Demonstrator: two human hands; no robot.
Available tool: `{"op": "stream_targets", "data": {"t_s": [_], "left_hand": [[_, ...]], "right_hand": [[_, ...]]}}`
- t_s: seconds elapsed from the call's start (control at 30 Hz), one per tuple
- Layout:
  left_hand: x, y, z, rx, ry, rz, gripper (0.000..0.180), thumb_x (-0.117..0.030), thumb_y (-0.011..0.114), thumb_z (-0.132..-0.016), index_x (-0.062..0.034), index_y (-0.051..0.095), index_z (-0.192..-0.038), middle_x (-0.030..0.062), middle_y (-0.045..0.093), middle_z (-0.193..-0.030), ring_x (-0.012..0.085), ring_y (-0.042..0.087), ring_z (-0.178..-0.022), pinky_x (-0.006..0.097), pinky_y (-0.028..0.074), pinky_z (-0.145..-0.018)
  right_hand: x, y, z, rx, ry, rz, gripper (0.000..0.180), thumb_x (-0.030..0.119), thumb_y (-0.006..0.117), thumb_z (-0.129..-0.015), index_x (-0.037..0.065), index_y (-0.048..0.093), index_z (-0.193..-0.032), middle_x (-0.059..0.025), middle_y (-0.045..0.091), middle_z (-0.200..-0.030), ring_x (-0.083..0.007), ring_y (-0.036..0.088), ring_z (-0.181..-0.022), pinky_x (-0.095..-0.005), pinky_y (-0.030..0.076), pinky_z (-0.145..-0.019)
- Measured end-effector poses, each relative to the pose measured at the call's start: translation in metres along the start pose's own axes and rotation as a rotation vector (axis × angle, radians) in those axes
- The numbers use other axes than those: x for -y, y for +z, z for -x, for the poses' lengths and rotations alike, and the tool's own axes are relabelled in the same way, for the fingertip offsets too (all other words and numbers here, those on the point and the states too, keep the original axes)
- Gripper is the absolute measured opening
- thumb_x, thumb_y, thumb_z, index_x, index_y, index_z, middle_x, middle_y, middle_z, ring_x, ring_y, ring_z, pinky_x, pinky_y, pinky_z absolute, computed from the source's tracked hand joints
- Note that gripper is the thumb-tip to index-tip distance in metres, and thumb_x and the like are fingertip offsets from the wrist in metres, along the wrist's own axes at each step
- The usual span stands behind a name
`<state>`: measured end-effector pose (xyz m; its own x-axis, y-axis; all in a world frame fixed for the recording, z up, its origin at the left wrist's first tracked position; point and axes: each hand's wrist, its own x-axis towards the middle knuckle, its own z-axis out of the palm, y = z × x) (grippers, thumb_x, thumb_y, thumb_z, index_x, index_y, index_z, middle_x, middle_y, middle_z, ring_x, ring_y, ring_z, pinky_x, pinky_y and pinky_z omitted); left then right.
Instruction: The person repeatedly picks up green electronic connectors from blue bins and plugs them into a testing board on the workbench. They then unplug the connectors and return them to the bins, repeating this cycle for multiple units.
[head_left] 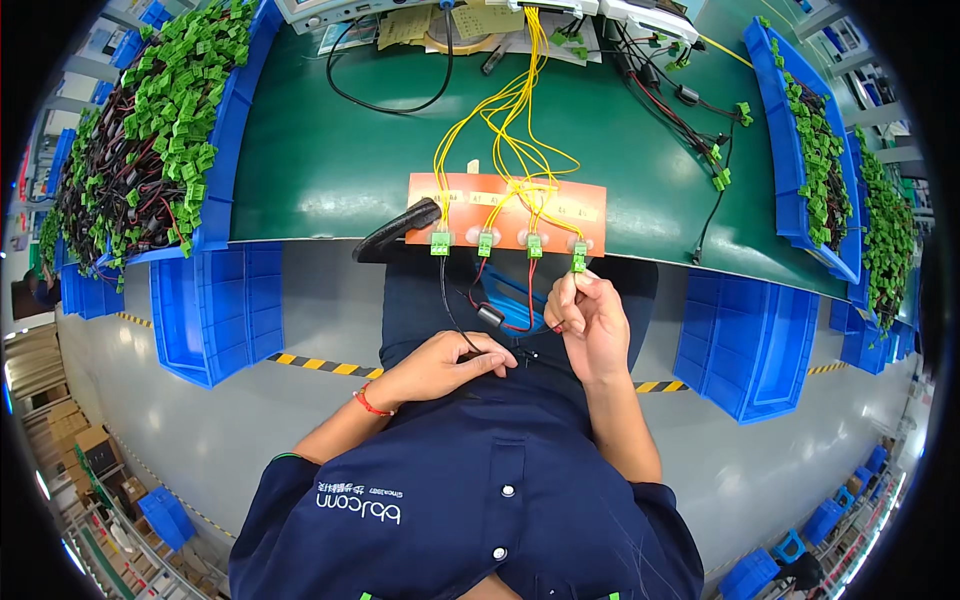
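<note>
An orange board (455, 190) lies at the table's front edge, with several green terminal connectors along its near side. My right hand (592, 325) pinches the rightmost green connector (579, 257) from below, at the board's edge. From the leftmost green connector (440, 244), a black cable (449, 300) runs down to my left hand (450, 364), whose fingers are closed round it near my lap. Red and black wires (531, 290) with a black cylindrical part (490, 315) hang from the two middle connectors. Yellow wires (500, 110) come from the back to the board.
Blue bins heaped with green connectors and black cables stand at the left (215, 200) and right (800, 200). A black handle-like object (395, 230) juts over the table edge. More cabled connectors (715, 165) lie on the green table (310, 170). Instruments (340, 10) stand at the back.
</note>
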<state>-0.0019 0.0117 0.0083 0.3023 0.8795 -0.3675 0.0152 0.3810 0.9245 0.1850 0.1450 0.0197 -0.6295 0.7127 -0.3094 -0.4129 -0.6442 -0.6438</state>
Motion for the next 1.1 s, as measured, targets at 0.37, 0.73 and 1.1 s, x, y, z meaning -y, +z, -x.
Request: {"op": "stream_targets", "data": {"t_s": [0.37,0.73,1.1], "left_hand": [[0.0,-0.001,-0.001,0.016,0.0,0.0,0.026,-0.018,0.053,-0.102,-0.0013,0.07,-0.114,0.0086,0.071,-0.1,0.0154,0.066,-0.094,0.029,0.05,-0.088],[-0.019,0.006,0.001,-0.02,0.14,0.271,0.025,-0.016,0.055,-0.103,0.0023,0.07,-0.112,0.0097,0.068,-0.101,0.0169,0.066,-0.096,0.03,0.05,-0.091],[-0.016,-0.009,0.002,-0.123,0.119,0.526,0.031,-0.022,0.052,-0.105,0.0028,0.07,-0.109,0.0097,0.071,-0.095,0.0145,0.067,-0.09,0.029,0.052,-0.086]], "right_hand": [[0.002,-0.01,-0.008,-0.01,-0.049,0.151,0.032,0.025,0.05,-0.098,0.001,0.061,-0.079,-0.0006,0.045,-0.062,-0.0085,0.036,-0.054,-0.0268,0.036,-0.06],[0.011,-0.031,0.008,0.219,0.056,0.807,0.037,0.028,0.053,-0.104,-0.002,0.058,-0.126,-0.0082,0.063,-0.102,-0.0139,0.059,-0.093,-0.0301,0.049,-0.086],[0.033,-0.026,0.027,0.172,0.122,0.351,0.027,0.012,0.059,-0.099,-0.005,0.058,-0.12,-0.0013,0.054,-0.07,-0.0075,0.05,-0.057,-0.0223,0.046,-0.057]]}}
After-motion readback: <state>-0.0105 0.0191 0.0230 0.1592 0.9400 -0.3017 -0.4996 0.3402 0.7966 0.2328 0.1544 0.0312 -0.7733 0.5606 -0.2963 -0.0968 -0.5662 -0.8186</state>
